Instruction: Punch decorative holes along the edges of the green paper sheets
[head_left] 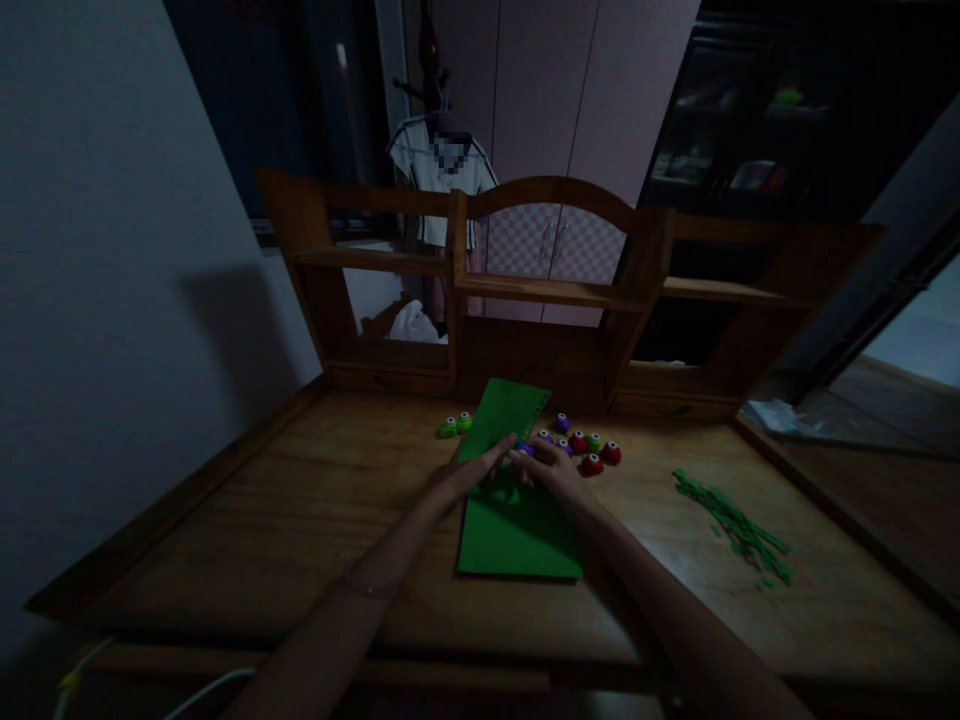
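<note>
A green sheet of paper point(517, 535) lies lengthwise on the wooden desk, with a row of small punched holes along its upper right edge. Over that edge is a small purple craft punch point(525, 449), partly covered by fingers. My left hand point(489, 462) reaches across the sheet, its fingers closed at the punch's left side. From the right, my right hand point(553, 470) grips the same punch. Beside it sit several more punches: a purple one point(562, 423), a red one point(592, 464) and a green one point(594, 441). Two light green punches point(457, 425) stand left of the sheet.
Cut green paper strips point(731, 525) and scraps lie in a pile on the desk's right side. A wooden shelf unit point(551, 290) rises along the back. A wall point(135, 320) borders the left, and a white cable point(210, 690) hangs by the front edge.
</note>
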